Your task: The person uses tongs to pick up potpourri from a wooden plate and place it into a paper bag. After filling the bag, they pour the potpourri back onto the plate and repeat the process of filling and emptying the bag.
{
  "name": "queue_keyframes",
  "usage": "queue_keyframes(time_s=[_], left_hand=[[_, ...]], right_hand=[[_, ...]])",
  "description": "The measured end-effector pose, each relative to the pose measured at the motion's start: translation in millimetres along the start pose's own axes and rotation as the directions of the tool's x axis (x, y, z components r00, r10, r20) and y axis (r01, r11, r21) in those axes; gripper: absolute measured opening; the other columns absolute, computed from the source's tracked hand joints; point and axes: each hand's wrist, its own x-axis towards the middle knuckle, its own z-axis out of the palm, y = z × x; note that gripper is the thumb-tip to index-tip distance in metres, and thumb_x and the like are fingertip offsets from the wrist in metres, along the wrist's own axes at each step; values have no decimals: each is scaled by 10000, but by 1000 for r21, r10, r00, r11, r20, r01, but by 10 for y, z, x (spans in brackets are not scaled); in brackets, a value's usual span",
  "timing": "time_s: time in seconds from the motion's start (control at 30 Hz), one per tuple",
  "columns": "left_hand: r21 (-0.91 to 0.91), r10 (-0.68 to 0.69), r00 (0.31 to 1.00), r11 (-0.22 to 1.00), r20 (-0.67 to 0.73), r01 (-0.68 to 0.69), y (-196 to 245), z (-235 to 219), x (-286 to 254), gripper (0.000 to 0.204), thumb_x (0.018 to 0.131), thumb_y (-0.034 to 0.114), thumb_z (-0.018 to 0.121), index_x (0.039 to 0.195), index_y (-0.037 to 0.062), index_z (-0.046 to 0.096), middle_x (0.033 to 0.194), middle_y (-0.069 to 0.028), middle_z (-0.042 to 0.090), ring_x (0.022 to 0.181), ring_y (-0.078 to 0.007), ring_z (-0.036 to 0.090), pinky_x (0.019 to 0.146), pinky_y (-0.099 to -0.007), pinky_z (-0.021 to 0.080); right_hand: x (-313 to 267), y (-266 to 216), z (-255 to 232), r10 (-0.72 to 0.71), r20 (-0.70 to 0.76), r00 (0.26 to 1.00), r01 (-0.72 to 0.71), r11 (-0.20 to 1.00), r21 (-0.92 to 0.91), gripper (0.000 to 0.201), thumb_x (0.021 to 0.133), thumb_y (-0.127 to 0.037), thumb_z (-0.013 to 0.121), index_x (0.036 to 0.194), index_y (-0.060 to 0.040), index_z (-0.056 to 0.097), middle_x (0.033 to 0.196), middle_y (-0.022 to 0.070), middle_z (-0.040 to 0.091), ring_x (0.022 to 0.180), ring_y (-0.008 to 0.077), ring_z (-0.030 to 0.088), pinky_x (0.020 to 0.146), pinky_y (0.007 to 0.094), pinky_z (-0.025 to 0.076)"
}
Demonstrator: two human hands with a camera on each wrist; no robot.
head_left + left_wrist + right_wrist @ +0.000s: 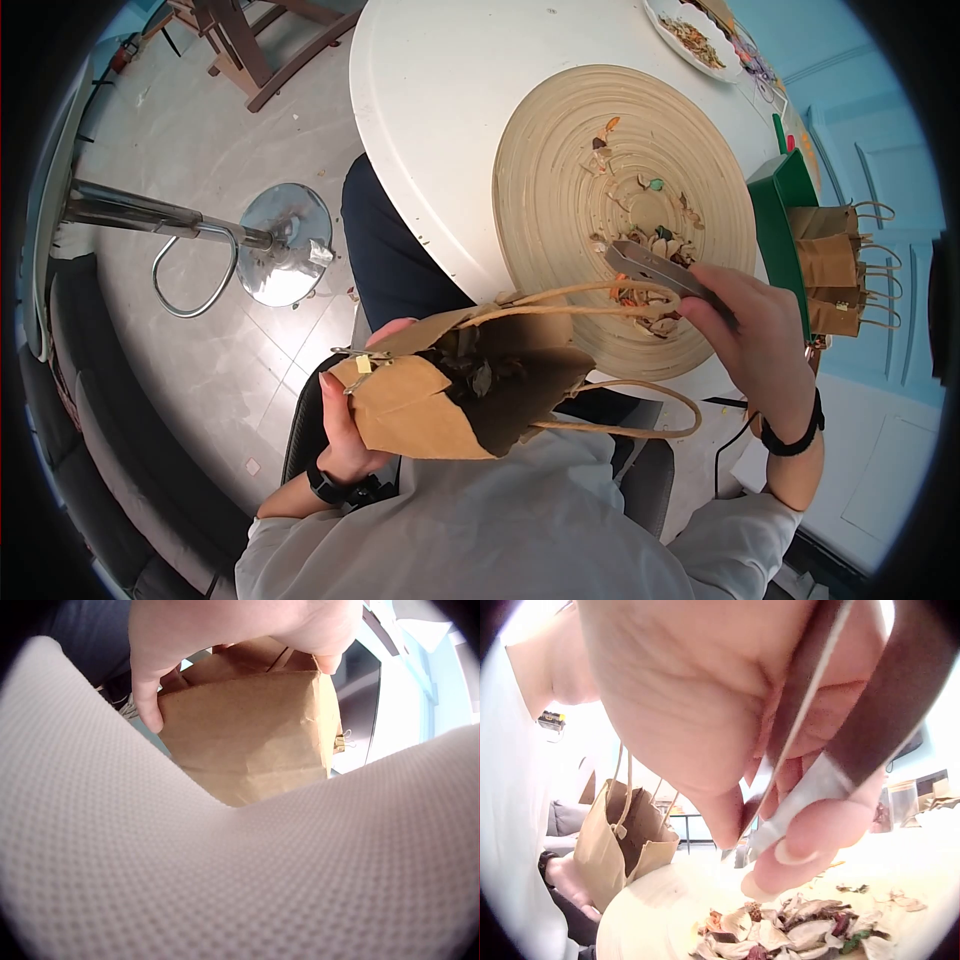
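Note:
My left hand (350, 438) grips a brown paper bag (405, 408) around its lower end, the bag tipped with its mouth and two cord handles toward the right. Dark dried bits (480, 375) show inside it. A binder clip (362, 364) sits at its bottom end; the left wrist view shows fingers (150, 712) spread across the paper. My right hand (750, 335) pinches metal tongs (655, 268) between thumb and fingers, their tips over a pile of dried petals and leaves (802, 930) on a round ridged wooden plate (545, 150).
A white round table (430, 60) carries the plate. At its far right are a white dish (715, 68) of dried bits and a green box (778, 215) with several small paper bags (830, 255) beside it. A chrome stool base (285, 245) stands on the floor at left.

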Motion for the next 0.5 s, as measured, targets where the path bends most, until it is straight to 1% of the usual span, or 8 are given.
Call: queue_keyframes(time_s=[0.13,0.2,0.23,0.3,0.33,0.4,0.5], left_hand=[[0,5,1000,1000,5,-5,9,14,4,1021,851,821,360,1494,33,281,1462,-146,432,1327,-261,461,1088,-408,400],[3,4,1000,1000,7,-4,14,14,2,1021,851,821,360,1493,31,282,1459,-146,435,1323,-260,465,1087,-407,402],[6,2,1000,1000,9,-2,12,12,0,1022,851,820,360,1493,28,282,1457,-146,438,1320,-260,468,1085,-406,404],[3,1,1000,1000,-1,-1,6,8,0,1022,851,820,360,1493,29,282,1454,-146,441,1315,-259,473,1083,-405,407],[3,-1,1000,1000,-11,1,4,6,-1,1022,851,821,359,1492,29,282,1451,-145,445,1310,-259,479,1081,-403,409],[4,1,1000,1000,-10,-1,-5,-9,-4,1021,851,820,364,1493,30,282,1449,-145,447,1306,-258,483,1079,-402,411],[15,5,1000,1000,-9,-5,8,4,-9,1021,849,817,376,1493,30,282,1448,-145,449,1305,-258,484,1079,-403,412]], right_hand=[[-19,25,-101,7,-27,1000,-8,999,-43,288,843,-211,733,1039,-22,640,761,106,647,619,274,622,547,367,455],[-26,39,-179,-12,64,998,24,980,-199,310,830,-217,738,1053,-29,635,748,93,620,617,273,608,549,366,448],[-35,38,-192,-13,65,998,26,979,-200,310,830,-217,738,1053,-29,635,748,93,620,617,273,608,549,366,448],[-61,32,-207,-80,97,992,106,947,-303,332,800,-217,747,1057,-48,624,741,70,583,643,259,600,561,361,449],[-59,28,-206,-78,97,992,104,947,-303,332,800,-217,747,1057,-48,624,741,70,583,643,259,600,561,361,449],[-32,9,-188,-158,91,983,181,896,-406,358,764,-222,755,1055,-66,616,742,55,560,677,242,602,574,359,454],[15,-10,-120,-183,93,979,204,908,-365,370,741,-226,760,1044,-77,609,751,47,556,690,232,602,580,357,456]])
